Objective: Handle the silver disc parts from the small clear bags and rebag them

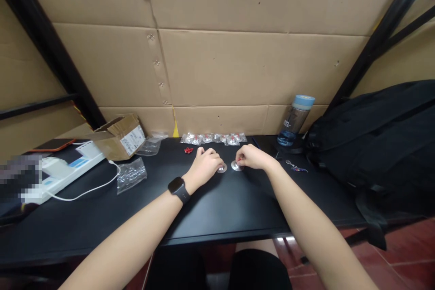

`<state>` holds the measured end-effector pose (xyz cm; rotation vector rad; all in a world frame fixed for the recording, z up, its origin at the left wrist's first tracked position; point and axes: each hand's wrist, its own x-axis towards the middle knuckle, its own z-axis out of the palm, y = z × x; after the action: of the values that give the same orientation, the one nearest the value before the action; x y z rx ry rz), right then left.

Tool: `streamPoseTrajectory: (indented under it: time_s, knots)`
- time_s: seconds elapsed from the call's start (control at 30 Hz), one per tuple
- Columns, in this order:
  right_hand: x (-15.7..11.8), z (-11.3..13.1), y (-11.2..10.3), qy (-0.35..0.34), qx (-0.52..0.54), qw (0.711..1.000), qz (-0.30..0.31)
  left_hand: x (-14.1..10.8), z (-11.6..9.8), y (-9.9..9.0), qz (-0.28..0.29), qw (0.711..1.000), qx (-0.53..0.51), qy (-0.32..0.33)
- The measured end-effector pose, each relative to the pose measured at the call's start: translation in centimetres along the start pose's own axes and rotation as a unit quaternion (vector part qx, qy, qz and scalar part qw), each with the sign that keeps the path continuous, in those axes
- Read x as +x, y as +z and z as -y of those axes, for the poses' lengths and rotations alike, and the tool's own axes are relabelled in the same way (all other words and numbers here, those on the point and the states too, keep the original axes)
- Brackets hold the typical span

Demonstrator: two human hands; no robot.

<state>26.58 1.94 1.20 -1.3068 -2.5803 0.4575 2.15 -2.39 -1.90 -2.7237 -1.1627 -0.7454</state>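
Note:
My left hand (205,162), with a dark watch (178,187) on its wrist, is over the black table. Its fingers are curled down onto a small silver disc (222,169), and its grip is partly hidden. Just to the right, my right hand (252,157) is closed in a pinch at a second silver disc (236,167). A bit of red shows at those fingertips. Both discs are low at the tabletop, side by side and a little apart. Beyond my left hand lies a small tangle of red cord (188,150).
Clear packets (207,138) with silver and red pieces line the cardboard wall. Left are an open carton (120,138), an empty plastic bag (132,175) and a white power strip (68,174) with a cable. Right are a water bottle (295,120), a keychain (297,167) and a black backpack (380,140).

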Motion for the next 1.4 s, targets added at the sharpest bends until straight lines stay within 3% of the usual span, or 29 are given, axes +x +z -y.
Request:
streamPoseTrajectory:
  time_s: [0.23,0.33,0.47,0.63,0.77,0.87,1.07,1.2,1.3,1.4]
  knots:
    - [0.3,0.2,0.9,0.008,-0.014,0.999,-0.029,0.2,0.2,-0.8,-0.04,0.998,-0.017,-0.055]
    - [0.7,1.1,0.8,-0.032,0.102,0.991,-0.076,0.2,0.5,-1.3,-0.061,0.993,-0.039,-0.088]
    - [1.0,2.1,0.3,-0.033,0.315,0.928,-0.198,0.3,1.4,-1.6,-0.096,0.977,-0.08,-0.171]
    - [1.5,3.2,1.2,-0.034,0.4,0.879,-0.259,0.5,2.1,-1.1,-0.152,0.938,-0.195,-0.243]
    - [2.3,4.8,3.3,-0.064,0.434,0.868,-0.233,0.5,1.7,-0.7,-0.167,0.924,-0.261,-0.222]
    - [2.5,5.4,4.5,-0.048,0.496,0.846,-0.191,0.4,1.2,-0.9,-0.156,0.932,-0.233,-0.23]
    - [1.9,5.3,4.4,0.013,0.564,0.816,-0.124,0.2,1.1,-1.2,-0.08,0.953,-0.183,-0.229]
    - [1.8,4.9,4.3,0.026,0.544,0.833,-0.094,0.2,0.9,-0.9,-0.02,0.967,-0.153,-0.201]
    - [2.1,4.0,4.7,0.009,0.467,0.878,-0.104,0.2,1.1,-1.0,0.0,0.98,-0.099,-0.175]
    - [2.5,3.0,4.9,0.011,0.368,0.922,-0.124,-0.1,2.5,-2.1,-0.021,0.982,0.004,-0.189]
